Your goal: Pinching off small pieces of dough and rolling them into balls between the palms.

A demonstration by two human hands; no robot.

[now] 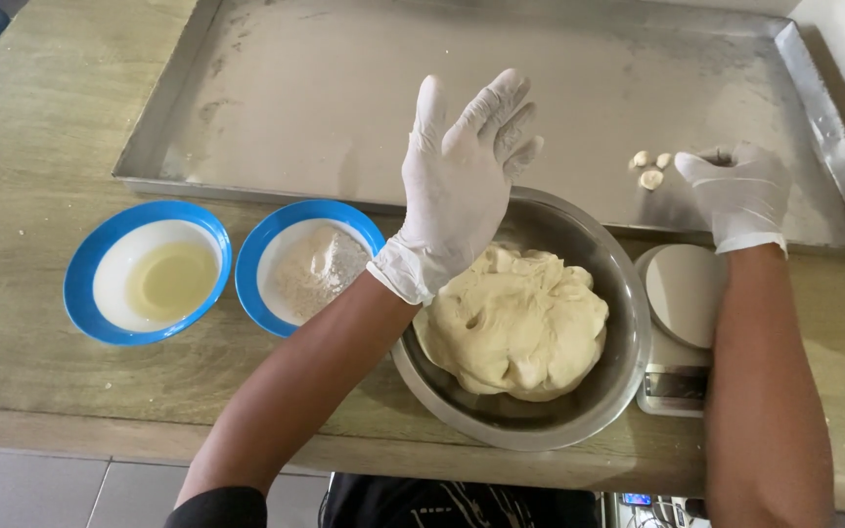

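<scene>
Fingers of your left hand (462, 181) are spread and held up flat, palm turned right, in a white glove above the far rim of the steel bowl (628, 337), touching nothing. Your right hand (740, 191), gloved too, is curled over the near right part of the big metal tray (501, 88); its fingertips bend under and away from the camera, so you cannot tell whether they pinch anything or only rest on the tray. Just left of that hand lie three small dough pieces (650, 169), close together on the tray, apart from the glove. In the bowl sits a large lump of pale dough (515, 323), its left edge partly covered by your left wrist. Right of the bowl, a small kitchen scale (682, 328) with a round plate is half hidden by your right forearm, and its display is too dim to make out. Left of the bowl stand two blue-rimmed dishes side by side: the nearer one to the bowl holds flour (315, 269), the far-left one a yellowish liquid (170, 279). All of it rests on a wooden counter (41, 147); the tray's far edge is cut off by the frame.
</scene>
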